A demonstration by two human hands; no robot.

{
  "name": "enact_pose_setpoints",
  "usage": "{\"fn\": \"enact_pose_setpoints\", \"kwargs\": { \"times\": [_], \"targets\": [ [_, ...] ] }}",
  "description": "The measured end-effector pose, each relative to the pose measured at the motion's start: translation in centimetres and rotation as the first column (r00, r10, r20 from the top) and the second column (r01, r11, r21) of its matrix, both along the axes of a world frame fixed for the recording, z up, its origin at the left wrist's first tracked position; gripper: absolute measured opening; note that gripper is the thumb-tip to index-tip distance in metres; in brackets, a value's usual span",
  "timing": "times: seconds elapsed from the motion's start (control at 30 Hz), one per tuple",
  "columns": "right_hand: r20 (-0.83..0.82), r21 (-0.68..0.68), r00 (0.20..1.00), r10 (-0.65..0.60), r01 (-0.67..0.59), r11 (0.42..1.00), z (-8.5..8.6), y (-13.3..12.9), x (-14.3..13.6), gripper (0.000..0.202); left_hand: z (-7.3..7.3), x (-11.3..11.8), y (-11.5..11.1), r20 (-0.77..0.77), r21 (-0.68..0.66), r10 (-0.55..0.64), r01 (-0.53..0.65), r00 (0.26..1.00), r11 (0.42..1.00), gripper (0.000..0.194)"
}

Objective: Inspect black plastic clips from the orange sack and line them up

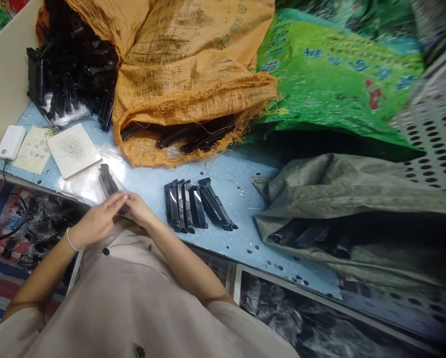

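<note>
My left hand (98, 220) and my right hand (138, 208) meet at the table's near edge, fingers closed and touching. Between them they grip the near end of a clear plastic bag (115, 185) with black plastic parts inside; the fingers hide part of it. A ring and a beaded bracelet are on my left hand and wrist. Flat clear plastic bags (83, 186) lie just beyond, beside a square white block (74, 149) with a speckled top. To the right, several long black plastic parts (197, 205) lie side by side on the blue tabletop (241, 199).
An orange woven sack (193, 94) holding black parts lies across the back. Black parts (68, 69) are heaped at back left. Right stand a green sack (331, 74) and a grey-green sack (320, 184). A white device (11, 141) and a note (32, 149) sit left.
</note>
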State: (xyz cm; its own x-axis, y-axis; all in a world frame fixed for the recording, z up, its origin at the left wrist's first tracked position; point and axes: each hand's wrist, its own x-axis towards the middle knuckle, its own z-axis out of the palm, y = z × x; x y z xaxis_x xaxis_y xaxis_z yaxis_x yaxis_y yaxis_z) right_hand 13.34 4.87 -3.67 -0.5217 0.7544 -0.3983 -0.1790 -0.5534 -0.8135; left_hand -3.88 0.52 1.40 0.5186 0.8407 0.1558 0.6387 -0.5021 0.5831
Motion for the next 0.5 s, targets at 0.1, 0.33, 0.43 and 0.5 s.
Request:
{"fn": "enact_pose_setpoints", "kwargs": {
  "times": [0.1, 0.33, 0.43, 0.5],
  "targets": [
    [0.176, 0.348, 0.984, 0.04, -0.1, 0.932, 2.0, -0.9, 0.6, 0.019, 2.0, 0.7, -2.2, 0.066, 0.023, 0.025, -0.026, 0.998, 0.999, 0.062],
    [0.72, 0.558, 0.656, -0.227, -0.352, 0.752, 5.2, -1.1, 10.1, 0.039, 3.6, -11.6, -7.9, -0.279, -0.313, 0.269, -0.352, 0.922, 0.882, 0.028],
    [0.873, 0.486, 0.212, -0.438, -0.435, 0.758, 4.3, -0.2, 13.9, 0.044, -1.6, -16.4, -8.1, -0.55, -0.485, 0.264, -0.56, 0.792, 0.671, 0.02],
    [0.876, 0.447, 0.134, -0.463, -0.586, 0.676, 3.4, 0.6, 14.8, 0.052, -5.3, -17.9, -7.3, -0.675, -0.495, 0.25, -0.677, 0.695, 0.545, 0.008]
  ]
}}
